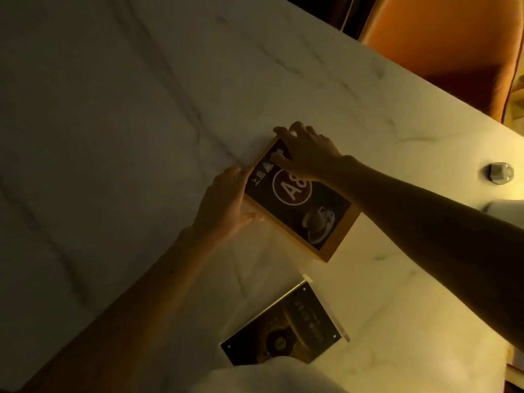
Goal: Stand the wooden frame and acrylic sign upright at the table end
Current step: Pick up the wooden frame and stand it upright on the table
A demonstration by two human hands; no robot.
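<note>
The wooden frame [314,222] lies near the middle of the white marble table [127,123], its dark card showing "A8" in a circle and a coffee cup. My right hand [306,151] curls over the frame's far corner, fingers on its top edge. My left hand [224,205] presses against the frame's left side, thumb at its lower edge. The acrylic sign [286,327], a dark card in a clear holder, lies flat on the table closer to me, touched by neither hand.
An orange chair [442,43] stands beyond the table's far right edge. A small clear faceted object [500,173] sits near the right edge, with a white thing [507,208] just below it. White cloth [269,378] fills the bottom of the view.
</note>
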